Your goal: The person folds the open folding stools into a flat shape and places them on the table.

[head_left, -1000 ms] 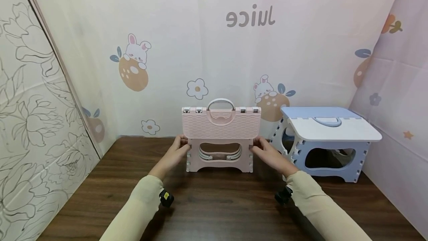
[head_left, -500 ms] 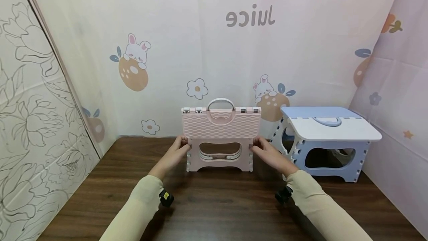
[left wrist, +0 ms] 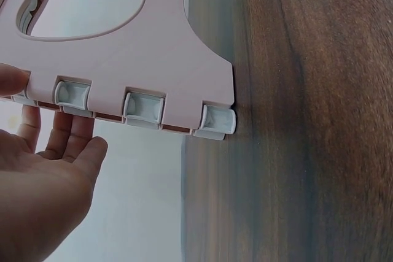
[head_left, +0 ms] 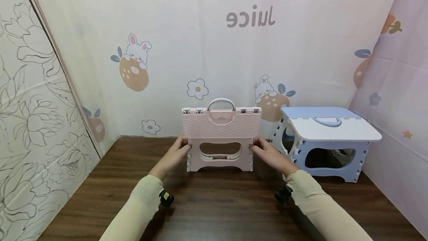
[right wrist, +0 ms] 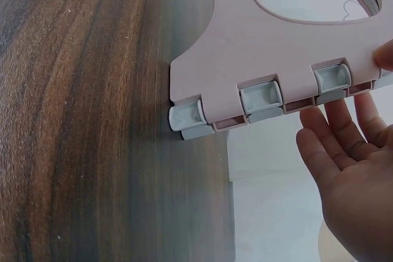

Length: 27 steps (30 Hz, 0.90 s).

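Observation:
A pink folding stool [head_left: 220, 125], folded flat, stands upright on the brown wooden table [head_left: 220, 203], its white carry handle [head_left: 221, 100] raised on top. At its left edge my left hand [head_left: 175, 153] grips the side, thumb on the front face and fingers behind. My right hand [head_left: 269, 154] holds the opposite edge the same way. In the left wrist view the left hand [left wrist: 52, 176] pinches the hinged edge beside white hinge pieces [left wrist: 144, 107]. The right wrist view has the right hand [right wrist: 353, 157] on the matching edge, with the stool's foot [right wrist: 187, 118] down at the wood.
A blue and white folding stool [head_left: 334, 133] stands unfolded to the right, close by the right forearm. Behind the table hangs a pale curtain [head_left: 174, 47] printed with rabbits and fruit. A floral panel [head_left: 30, 122] borders the left side.

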{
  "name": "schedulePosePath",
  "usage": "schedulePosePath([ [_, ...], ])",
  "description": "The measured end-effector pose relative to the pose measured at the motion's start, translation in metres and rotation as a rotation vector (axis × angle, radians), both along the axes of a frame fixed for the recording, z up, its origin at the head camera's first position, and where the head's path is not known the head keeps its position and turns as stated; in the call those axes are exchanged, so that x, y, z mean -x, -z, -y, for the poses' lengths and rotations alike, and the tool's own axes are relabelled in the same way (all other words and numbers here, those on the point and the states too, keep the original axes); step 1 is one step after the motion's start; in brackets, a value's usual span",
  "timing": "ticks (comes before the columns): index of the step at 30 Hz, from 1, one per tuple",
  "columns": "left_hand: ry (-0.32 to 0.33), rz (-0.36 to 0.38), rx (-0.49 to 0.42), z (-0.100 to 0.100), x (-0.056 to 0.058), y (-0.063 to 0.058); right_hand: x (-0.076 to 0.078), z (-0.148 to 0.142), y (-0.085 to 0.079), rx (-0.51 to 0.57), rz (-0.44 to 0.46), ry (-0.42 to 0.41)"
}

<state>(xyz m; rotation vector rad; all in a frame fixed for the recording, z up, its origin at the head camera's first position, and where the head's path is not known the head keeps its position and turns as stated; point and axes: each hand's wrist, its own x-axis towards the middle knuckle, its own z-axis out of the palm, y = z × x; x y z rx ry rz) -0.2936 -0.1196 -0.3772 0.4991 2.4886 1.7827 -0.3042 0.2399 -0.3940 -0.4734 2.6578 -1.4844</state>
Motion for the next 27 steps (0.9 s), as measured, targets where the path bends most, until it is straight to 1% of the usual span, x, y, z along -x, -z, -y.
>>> schedulePosePath([
  [1, 0.0, 0.001, -0.002, 0.001, 0.003, 0.003, 0.0, 0.0, 0.0, 0.0, 0.001, 0.001],
  [3, -0.007, 0.001, -0.004, 0.003, 0.012, 0.013, -0.001, 0.001, -0.001, 0.002, 0.003, 0.005],
  [5, -0.012, -0.009, 0.006, 0.004, 0.018, 0.02, -0.001, 0.001, -0.001, 0.003, 0.003, 0.004],
  [14, -0.005, -0.021, 0.027, 0.01, 0.018, 0.026, 0.0, 0.001, 0.003, 0.021, -0.014, 0.007],
  [18, -0.001, -0.035, 0.037, 0.012, 0.017, 0.025, 0.0, 0.001, 0.005, 0.022, -0.027, 0.02],
  [23, -0.004, -0.036, 0.055, 0.013, 0.017, 0.024, -0.001, 0.0, 0.005, 0.037, -0.035, 0.029],
  [27, 0.009, -0.03, 0.056, 0.013, 0.016, 0.024, -0.001, -0.001, 0.006, 0.041, -0.042, 0.035],
])
